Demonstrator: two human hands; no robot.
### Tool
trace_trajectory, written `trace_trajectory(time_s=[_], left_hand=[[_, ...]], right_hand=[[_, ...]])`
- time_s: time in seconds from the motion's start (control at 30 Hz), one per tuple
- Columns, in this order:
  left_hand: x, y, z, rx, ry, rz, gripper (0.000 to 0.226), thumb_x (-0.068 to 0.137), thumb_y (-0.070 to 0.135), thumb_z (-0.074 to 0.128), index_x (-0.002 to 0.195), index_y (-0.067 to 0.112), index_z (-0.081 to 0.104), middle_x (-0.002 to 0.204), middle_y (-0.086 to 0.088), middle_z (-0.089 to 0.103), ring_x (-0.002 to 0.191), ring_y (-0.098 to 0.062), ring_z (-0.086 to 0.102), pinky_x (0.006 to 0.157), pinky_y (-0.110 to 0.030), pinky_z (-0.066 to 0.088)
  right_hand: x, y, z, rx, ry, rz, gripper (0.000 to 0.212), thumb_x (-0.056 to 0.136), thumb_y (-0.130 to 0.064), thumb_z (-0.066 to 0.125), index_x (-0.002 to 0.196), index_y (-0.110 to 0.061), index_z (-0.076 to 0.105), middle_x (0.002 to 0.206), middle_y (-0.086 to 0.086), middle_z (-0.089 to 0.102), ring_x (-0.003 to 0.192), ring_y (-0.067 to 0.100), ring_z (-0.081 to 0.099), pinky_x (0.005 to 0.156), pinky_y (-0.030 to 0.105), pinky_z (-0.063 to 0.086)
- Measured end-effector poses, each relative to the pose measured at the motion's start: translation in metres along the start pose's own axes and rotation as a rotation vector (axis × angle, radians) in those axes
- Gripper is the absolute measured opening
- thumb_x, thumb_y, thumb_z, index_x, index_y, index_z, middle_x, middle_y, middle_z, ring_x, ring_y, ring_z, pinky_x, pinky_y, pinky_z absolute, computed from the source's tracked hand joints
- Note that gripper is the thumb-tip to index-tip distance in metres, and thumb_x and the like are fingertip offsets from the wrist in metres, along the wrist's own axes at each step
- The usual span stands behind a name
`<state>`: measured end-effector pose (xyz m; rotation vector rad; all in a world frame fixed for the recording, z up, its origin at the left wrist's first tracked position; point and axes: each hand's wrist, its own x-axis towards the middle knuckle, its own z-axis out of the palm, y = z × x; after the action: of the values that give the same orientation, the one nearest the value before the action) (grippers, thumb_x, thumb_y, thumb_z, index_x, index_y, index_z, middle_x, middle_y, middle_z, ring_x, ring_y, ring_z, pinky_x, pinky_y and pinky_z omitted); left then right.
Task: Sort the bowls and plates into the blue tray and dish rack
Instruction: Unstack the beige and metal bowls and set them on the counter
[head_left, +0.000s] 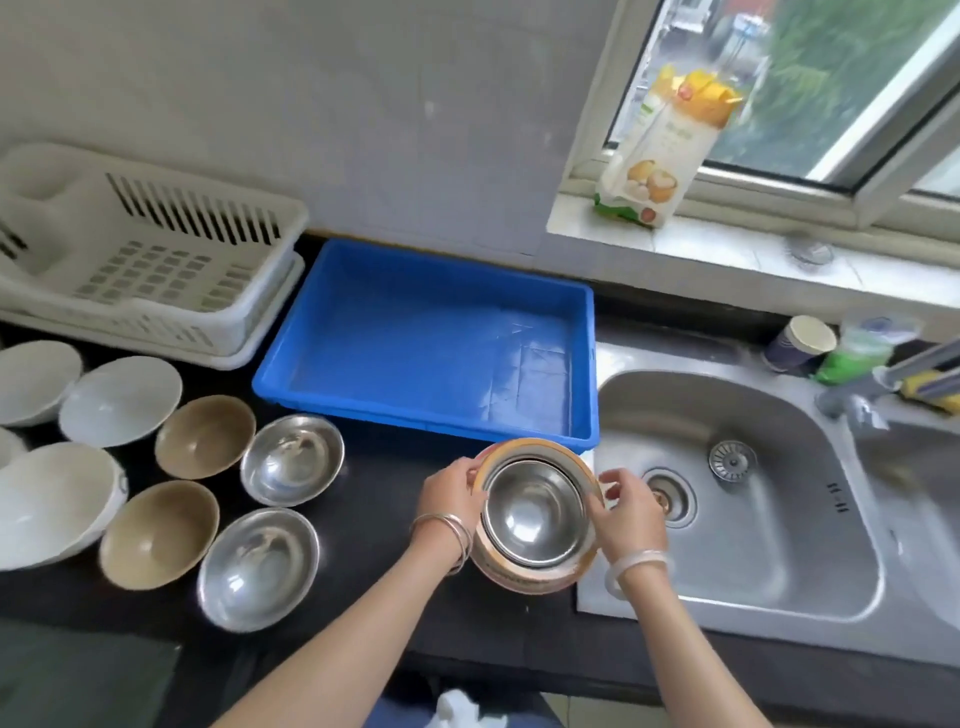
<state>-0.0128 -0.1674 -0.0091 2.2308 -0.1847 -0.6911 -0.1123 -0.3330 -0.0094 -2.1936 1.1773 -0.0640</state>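
Steel bowl (535, 512) sits nested inside an orange-rimmed bowl (524, 579), and the pair is held just above the line where the dark tabletop (374, 519) meets the sink (753, 519). Left hand (447, 501) clasps the left rim and right hand (631, 512) the right rim, with the fingers (470, 470) curled onto the outer bowl's edge from both sides. It's round, so no long axis matters.

Direction is what counts. The blue tray (415, 410) lies straight ahead of the fingers, its near wall just beyond the stack, so a short forward push would likely do it. The white dish rack (156, 270) is well apart, back and left, on the left hand's side. Left on the tabletop wait 2 more steel bowls (292, 460), 2 brown bowls (205, 436) and several white bowls (119, 400).
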Motion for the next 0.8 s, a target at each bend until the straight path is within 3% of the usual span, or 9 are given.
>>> trace_trajectory(time_s=[0.2,0.37,0.57,0.67,0.8], left_hand=[[0.011,0.001,0.013,0.159,0.000,0.003,0.025,0.080,0.012,0.066,0.102,0.019,0.057,0.096,-0.002,0.067,0.085,-0.020,0.064,0.077,-0.032,0.054],[0.016,0.001,0.017,0.257,0.013,0.042,0.025,0.078,0.014,0.068,0.094,0.021,0.050,0.094,-0.002,0.062,0.080,-0.019,0.060,0.068,-0.030,0.051],[0.020,-0.003,0.019,0.264,0.007,0.057,0.032,0.075,0.024,0.073,0.098,0.019,0.052,0.096,-0.002,0.062,0.081,-0.018,0.059,0.070,-0.030,0.051],[0.021,-0.006,0.020,0.253,0.003,0.062,0.029,0.075,0.023,0.073,0.096,0.019,0.053,0.096,-0.002,0.063,0.081,-0.017,0.059,0.071,-0.028,0.051],[0.022,-0.005,0.021,0.256,0.005,0.063,0.030,0.075,0.024,0.073,0.097,0.020,0.053,0.098,-0.001,0.063,0.081,-0.016,0.059,0.070,-0.028,0.051]], right_hand=[[-0.007,0.007,0.006,0.046,-0.082,0.069,0.028,0.076,-0.024,0.069,0.100,-0.015,0.057,0.092,0.005,0.063,0.080,0.022,0.058,0.069,0.029,0.045],[-0.009,0.002,0.009,-0.059,-0.082,0.070,0.038,0.073,-0.030,0.072,0.102,-0.019,0.052,0.100,0.001,0.055,0.090,0.024,0.057,0.068,0.028,0.038],[-0.009,-0.007,0.008,-0.217,-0.051,0.026,0.020,0.081,-0.016,0.056,0.101,-0.013,0.051,0.105,0.010,0.059,0.092,0.032,0.059,0.068,0.030,0.039],[-0.011,-0.010,0.008,-0.288,-0.038,-0.030,0.021,0.085,-0.012,0.049,0.106,-0.011,0.051,0.108,0.011,0.061,0.096,0.032,0.059,0.073,0.032,0.044],[-0.011,-0.012,0.006,-0.283,-0.012,-0.032,0.019,0.085,-0.011,0.049,0.104,-0.011,0.049,0.100,0.014,0.066,0.089,0.036,0.061,0.066,0.034,0.041]])
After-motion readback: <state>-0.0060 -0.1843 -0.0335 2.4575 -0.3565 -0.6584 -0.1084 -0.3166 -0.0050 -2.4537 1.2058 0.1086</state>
